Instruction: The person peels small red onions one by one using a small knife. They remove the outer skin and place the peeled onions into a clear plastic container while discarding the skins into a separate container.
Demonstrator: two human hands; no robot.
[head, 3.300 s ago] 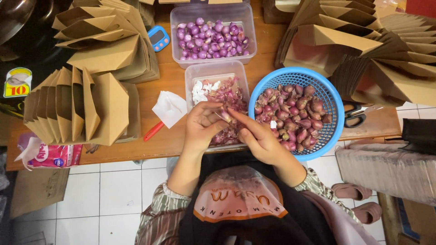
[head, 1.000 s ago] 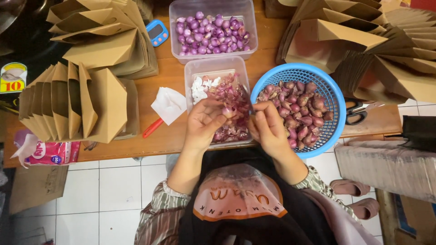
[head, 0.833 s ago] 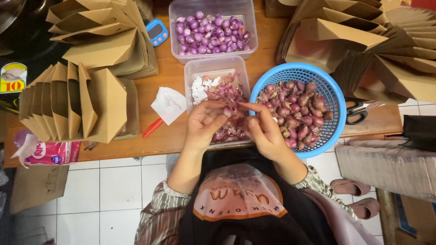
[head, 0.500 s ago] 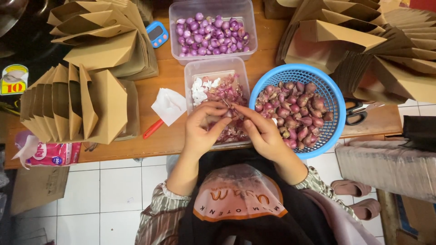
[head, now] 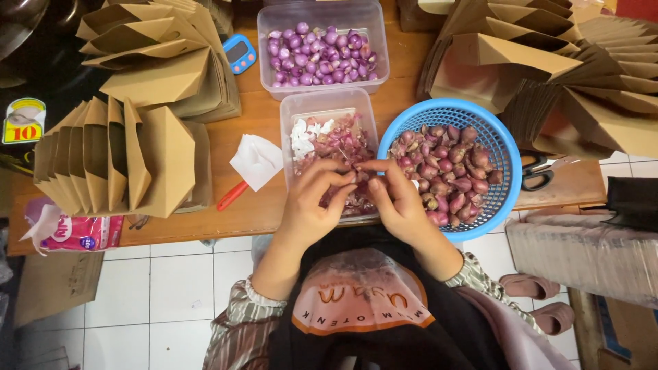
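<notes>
Shallot [head: 358, 179] between my fingertips

It is small, reddish purple, pinched above the clear tub of peels [head: 327, 113]. More unpeeled ones fill the blue basket [head: 439, 113] just right of it; peeled, glossy purple ones lie in the far clear tub [head: 322, 17].

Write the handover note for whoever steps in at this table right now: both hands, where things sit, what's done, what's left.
Left hand and right hand: fingertips together over the clear tub of skins, pinching one shallot, mostly hidden.
Done: peeled shallots fill the far clear tub.
Left: unpeeled shallots in the blue basket at the right hand's side.
Scissors lie past the basket.
</notes>
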